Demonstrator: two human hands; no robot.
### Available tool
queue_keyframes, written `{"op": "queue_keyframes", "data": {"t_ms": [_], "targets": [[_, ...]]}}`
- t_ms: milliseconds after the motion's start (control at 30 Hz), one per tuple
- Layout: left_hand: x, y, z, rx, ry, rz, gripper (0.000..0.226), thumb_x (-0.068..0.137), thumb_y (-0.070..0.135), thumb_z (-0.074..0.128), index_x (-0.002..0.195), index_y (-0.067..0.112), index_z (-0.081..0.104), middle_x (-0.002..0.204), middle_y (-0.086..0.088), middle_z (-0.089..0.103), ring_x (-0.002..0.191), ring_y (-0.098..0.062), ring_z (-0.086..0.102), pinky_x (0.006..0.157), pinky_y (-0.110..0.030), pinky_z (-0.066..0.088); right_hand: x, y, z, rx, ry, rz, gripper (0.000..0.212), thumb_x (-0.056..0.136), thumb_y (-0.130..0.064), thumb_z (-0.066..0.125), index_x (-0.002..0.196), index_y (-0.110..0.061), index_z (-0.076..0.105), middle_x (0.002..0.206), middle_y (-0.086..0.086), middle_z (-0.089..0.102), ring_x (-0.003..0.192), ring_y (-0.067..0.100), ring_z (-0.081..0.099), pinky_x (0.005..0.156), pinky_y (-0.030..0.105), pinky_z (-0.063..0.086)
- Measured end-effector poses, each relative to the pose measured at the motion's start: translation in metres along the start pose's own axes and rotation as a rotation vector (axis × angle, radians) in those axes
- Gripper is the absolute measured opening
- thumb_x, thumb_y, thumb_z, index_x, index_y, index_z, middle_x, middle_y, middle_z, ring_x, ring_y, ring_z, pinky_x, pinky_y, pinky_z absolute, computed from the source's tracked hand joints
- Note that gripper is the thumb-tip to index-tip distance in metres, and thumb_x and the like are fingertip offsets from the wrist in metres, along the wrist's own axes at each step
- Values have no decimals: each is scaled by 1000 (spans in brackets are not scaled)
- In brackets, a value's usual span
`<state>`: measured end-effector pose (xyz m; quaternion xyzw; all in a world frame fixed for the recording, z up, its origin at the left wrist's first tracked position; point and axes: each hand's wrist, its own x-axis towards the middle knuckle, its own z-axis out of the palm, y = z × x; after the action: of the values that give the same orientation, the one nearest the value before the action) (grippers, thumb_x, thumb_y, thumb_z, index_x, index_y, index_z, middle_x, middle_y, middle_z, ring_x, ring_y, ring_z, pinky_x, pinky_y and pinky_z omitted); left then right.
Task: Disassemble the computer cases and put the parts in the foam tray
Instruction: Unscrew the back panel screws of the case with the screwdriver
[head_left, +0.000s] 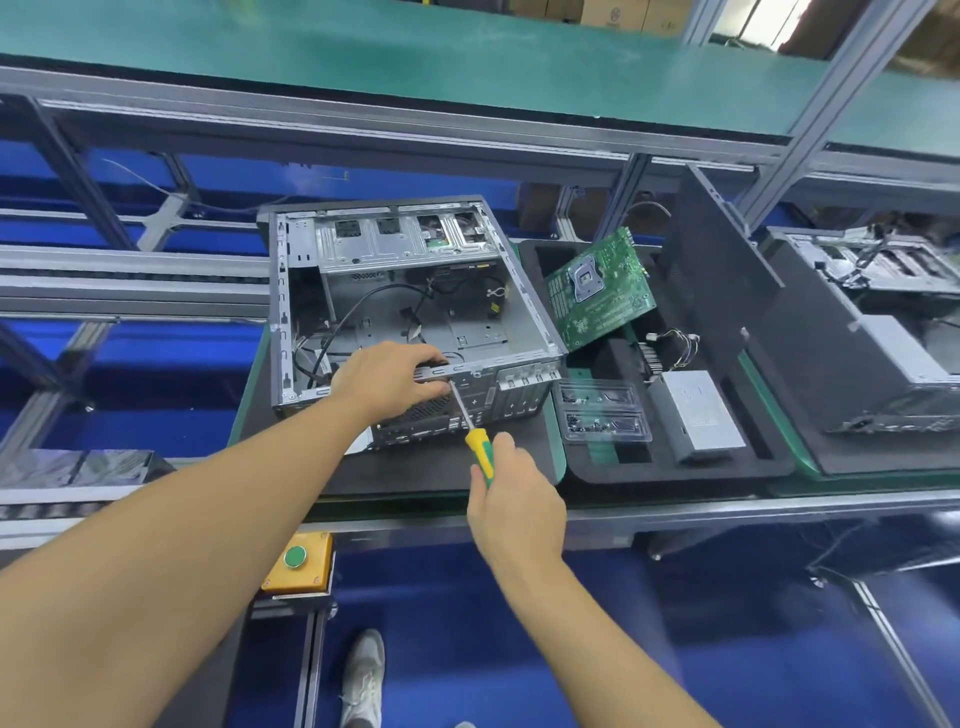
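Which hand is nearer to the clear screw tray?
Right hand, holding the screwdriver just left of the screw tray; left hand grips the computer case edge, farther left.

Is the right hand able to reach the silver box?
Probably yes: the silver box lies uncovered in the tray, nothing between, but the right hand is gripping a screwdriver.

Green push-button (295, 556), grey shoe (363, 675)

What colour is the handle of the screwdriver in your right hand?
Yellow with green grip panels, on the screwdriver held in the right hand; seen in the head view.
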<state>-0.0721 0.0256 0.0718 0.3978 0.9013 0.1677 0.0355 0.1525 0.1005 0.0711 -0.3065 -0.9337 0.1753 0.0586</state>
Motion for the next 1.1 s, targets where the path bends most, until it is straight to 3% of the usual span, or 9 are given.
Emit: {"op": "queue_keyframes", "data": {"t_ms": [167,233,333,433,533,800,867,1000,1100], "targets": [[1,-1,-1,-2,-19,2,44,84,70,58,121,45,58,114,11,69,100,-21,63,69,-31,38,18,6,-14,1439,-628,654,27,95,-36,48,103,-12,59,75,3,50,54,14,47,37,22,27],[1,-1,-1,1,-17,12,45,85,69,58,122,46,58,115,12,68,102,-21,63,69,-32,38,20,10,-18,1648,-821,685,38,95,-29,42,107,0,64,74,6,52,58,17,46,36,23,28],[1,-2,-1,-4,-15,22,44,84,69,58,121,45,58,116,13,68,105,-20,62,72,-33,40,18,8,-15,1595,-795,611,28,100,-24,45,101,-3,63,79,8,60,60,18,53,39,25,36],[1,-2,-1,-9,-18,21,43,84,70,58,120,46,58,112,14,68,103,-20,62,71,-32,38,11,2,-5,1168,-464,460,11,97,-24,58,90,-16,54,90,4,57,63,15,62,41,24,42],[1,-2,-1,-16,-24,23,43,85,70,57,121,46,57,112,16,68,103,-19,63,71,-32,40,12,1,0,816,-248,354,24,91,-23,59,82,-23,37,91,4,53,58,20,62,39,22,41],[1,-2,-2,-17,-20,24,44,84,71,57,121,46,57,112,17,68,102,-18,63,70,-32,37,27,9,-30,1411,-899,657,42,102,-35,42,103,2,62,87,18,70,58,19,52,46,27,42],[1,-1,-2,-19,-20,29,43,84,70,58,120,46,57,114,18,68,102,-17,63,71,-32,38,25,7,-31,1244,-727,555,32,103,-30,46,93,-4,61,84,15,72,58,17,53,47,30,45],[2,-1,-2,-18,-15,36,42,85,69,58,119,45,58,115,16,69,99,-17,63,70,-31,37,18,5,-16,311,-145,131,31,94,-28,60,83,-23,32,78,-2,53,60,18,48,50,35,35],[1,-1,-1,-11,-17,30,41,85,69,58,119,45,57,118,17,68,102,-17,64,72,-32,39,18,1,-12,561,-315,264,31,94,-37,61,92,-20,34,85,1,56,54,17,51,44,24,35]]}}
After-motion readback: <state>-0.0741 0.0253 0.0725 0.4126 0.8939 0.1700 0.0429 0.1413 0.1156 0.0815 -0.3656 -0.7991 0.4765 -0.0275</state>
